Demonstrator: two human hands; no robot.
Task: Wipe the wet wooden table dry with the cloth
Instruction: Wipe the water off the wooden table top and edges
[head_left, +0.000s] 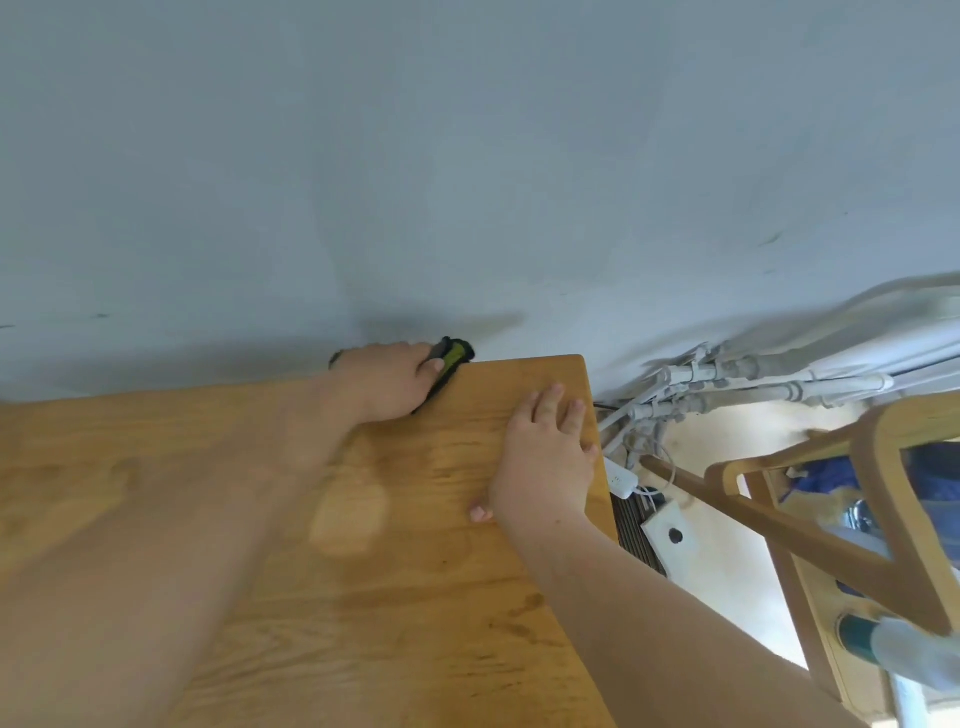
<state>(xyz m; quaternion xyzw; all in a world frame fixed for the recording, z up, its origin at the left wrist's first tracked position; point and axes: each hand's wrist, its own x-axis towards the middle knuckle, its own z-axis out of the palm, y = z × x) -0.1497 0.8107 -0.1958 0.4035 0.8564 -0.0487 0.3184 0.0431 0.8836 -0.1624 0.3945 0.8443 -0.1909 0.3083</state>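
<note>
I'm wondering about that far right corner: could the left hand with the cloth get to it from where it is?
Probably yes. The left hand holds the cloth at the table's far edge, and bare wood runs from there to the corner. The right hand lies flat nearer, not across that path.

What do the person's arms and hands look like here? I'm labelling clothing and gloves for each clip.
Both forearms are bare as far as the frame shows: no sleeves and no gloves. The left hand has something small and dark at the wrist, perhaps a band, too little showing to tell. The right hand shows no rings or watch, and its short fingernails look unpainted.
</note>
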